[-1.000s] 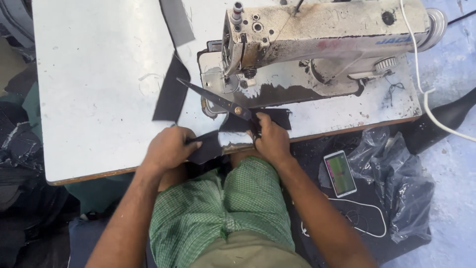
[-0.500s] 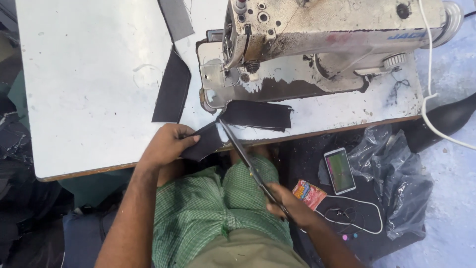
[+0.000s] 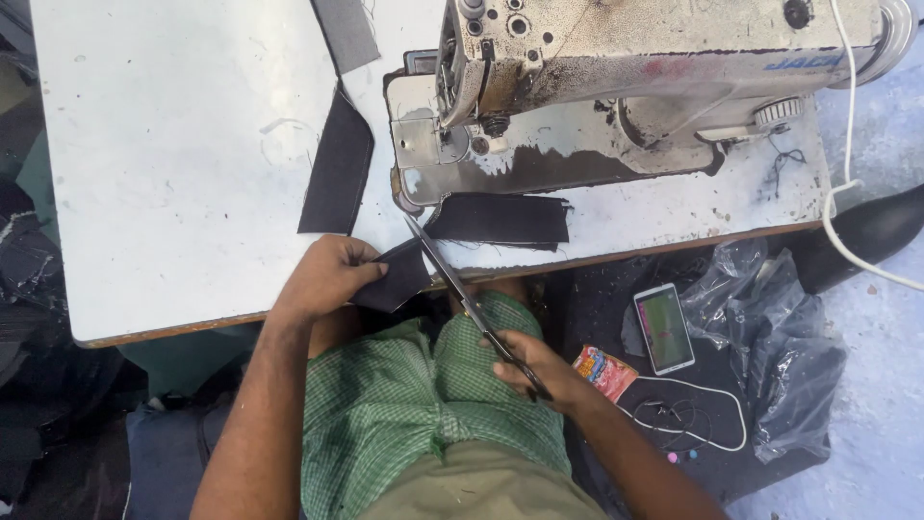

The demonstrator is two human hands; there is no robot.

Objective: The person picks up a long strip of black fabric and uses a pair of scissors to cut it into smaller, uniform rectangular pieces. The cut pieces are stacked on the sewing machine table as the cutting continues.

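A small tailoring workshop: a worn, grimy industrial sewing machine [image 3: 616, 87] sits on a scuffed white surface [image 3: 173, 164] strewn with cut dark fabric pieces [image 3: 337, 173].

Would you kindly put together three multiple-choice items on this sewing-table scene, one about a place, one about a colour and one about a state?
1. Where does the phone lie?
A. On the white table top
B. On the dark cloth below the table's near edge, to the person's right
C. On the sewing machine

2. What colour is the fabric piece pinched by the left hand?
A. Black
B. White
C. Green

3. How does the right hand hold the scissors?
A. Laid flat on the table, untouched
B. By the handles, blades shut, tips pointing up toward the machine
C. By the blades, handles outward

Answers: 1 B, its lit screen shows down beside the plastic bag. 2 A, it matches the other dark pieces by the sewing machine. 3 B, fingers are in the handles over the lap.
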